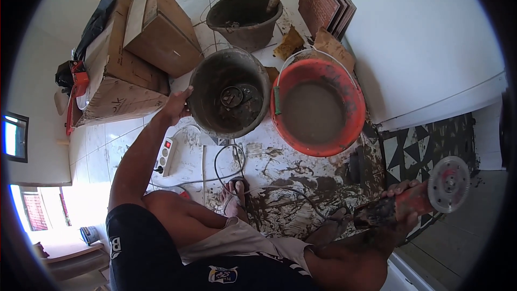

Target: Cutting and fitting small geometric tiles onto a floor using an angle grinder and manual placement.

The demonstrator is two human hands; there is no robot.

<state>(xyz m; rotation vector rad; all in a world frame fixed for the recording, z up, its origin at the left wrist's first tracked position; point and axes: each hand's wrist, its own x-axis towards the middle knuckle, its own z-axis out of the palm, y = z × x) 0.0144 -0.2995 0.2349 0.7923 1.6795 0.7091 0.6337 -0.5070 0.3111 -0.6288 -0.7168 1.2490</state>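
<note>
head | left hand half-curled, gripping grey bucket | right hand wrapped round grinder

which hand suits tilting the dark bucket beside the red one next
Left, probably: the left hand is at the left edge of the dark bucket, while the right hand is farther off, holding a red-and-black tool.

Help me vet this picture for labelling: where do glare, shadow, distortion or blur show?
Head view: glare washes out the dark-framed window far left; shadow falls on the white panel, whose lower edge bows; corners go black; the tool's disc shows little blur.
</note>
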